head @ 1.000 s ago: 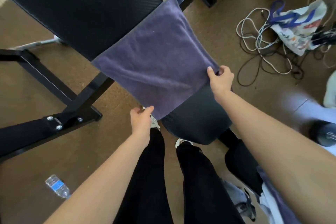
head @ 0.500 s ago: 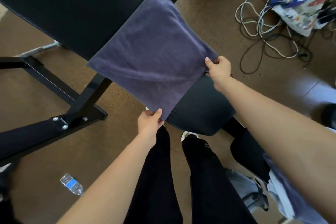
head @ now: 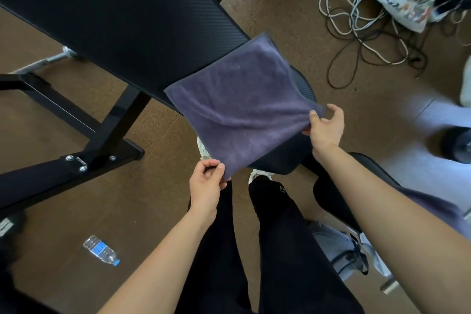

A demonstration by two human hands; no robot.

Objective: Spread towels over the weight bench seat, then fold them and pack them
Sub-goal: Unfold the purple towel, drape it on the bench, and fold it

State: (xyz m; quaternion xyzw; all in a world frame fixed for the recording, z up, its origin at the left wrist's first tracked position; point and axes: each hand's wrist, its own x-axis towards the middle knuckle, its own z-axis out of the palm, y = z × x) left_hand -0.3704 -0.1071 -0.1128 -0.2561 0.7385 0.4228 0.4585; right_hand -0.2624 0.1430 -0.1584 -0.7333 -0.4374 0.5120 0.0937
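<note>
I pinch the towel corners with left hand and right hand; I should keep it taut, square over the bench.

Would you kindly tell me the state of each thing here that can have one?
towel: unfolded, stretched over the bench seat, held at two corners.
left hand: pinches the towel's near corner.
right hand: pinches the towel's right corner.
water bottle: lying on its side, capped.
cables: tangled on the floor.

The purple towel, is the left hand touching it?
Touching. The head view shows the left hand pinching the near corner of the purple towel between its thumb and fingers, with no gap between them.
</note>
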